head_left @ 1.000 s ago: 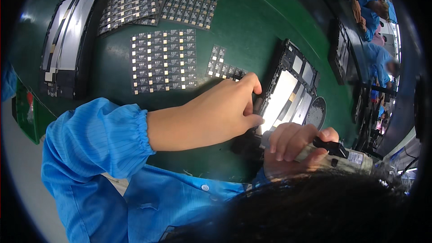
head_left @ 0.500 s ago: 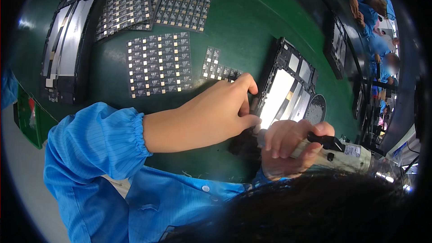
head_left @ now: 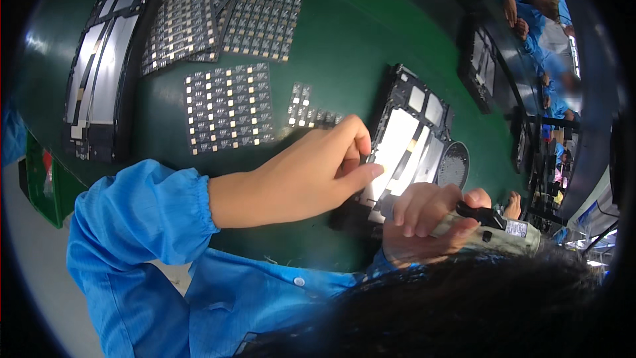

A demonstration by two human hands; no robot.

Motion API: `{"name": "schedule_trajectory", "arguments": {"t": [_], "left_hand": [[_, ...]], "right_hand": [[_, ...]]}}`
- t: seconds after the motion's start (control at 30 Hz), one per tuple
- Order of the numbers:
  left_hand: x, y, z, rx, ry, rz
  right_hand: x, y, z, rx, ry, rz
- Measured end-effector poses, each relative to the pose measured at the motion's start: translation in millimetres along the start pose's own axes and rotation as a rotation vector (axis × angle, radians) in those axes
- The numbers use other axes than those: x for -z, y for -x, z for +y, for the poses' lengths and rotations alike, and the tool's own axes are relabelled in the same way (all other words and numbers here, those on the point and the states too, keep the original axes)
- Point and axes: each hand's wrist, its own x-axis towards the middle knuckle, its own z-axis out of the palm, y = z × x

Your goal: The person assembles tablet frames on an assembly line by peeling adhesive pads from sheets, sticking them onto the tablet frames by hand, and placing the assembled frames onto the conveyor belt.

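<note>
In front of me a black phone chassis (head_left: 434, 109) with bright silver panels lies on the green table, at a slant. My left hand (head_left: 318, 169) grips its left edge, the thumb on the near part of the face and the index finger bent at the side. My right hand (head_left: 427, 215) is wrapped round a pale electric screwdriver (head_left: 497, 234) with a black lever. The driver's tip points at the chassis's near end; whether it touches a screw cannot be made out. Beside the chassis's right edge stands a round dish (head_left: 456, 166) of tiny parts.
Left of my hand lie a small-board panel (head_left: 228, 107), a partly used board strip (head_left: 301, 106) and overlapping panels (head_left: 262, 23). A chassis stack (head_left: 99, 73) stands far left, another chassis (head_left: 482, 69) at the right. Another person's hand (head_left: 513, 205) shows beyond the screwdriver.
The view has shifted slightly, so the far items appear lower and the chassis further left. Both hands keep their holds. Another person's hand has come into sight behind the screwdriver.
</note>
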Motion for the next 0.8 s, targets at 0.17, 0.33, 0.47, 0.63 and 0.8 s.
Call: {"name": "schedule_trajectory", "arguments": {"t": [0.17,0.33,0.47,0.63,0.8], "left_hand": [[-2,9,14,-0.198,-0.328,-0.064],[-13,7,-2,-0.3,-0.32,0.017],[-14,7,1,-0.273,-0.299,0.004],[-16,3,0,-0.329,-0.296,-0.013],[-23,0,5,-0.339,-0.352,0.046]], "right_hand": [[-2,-5,-7,0.097,-0.234,0.179],[0,-6,-8,0.067,-0.171,0.085],[1,-6,-10,0.051,-0.075,0.055],[4,-8,-8,0.084,-0.125,0.024],[-1,-7,1,0.141,-0.072,0.103]]}}
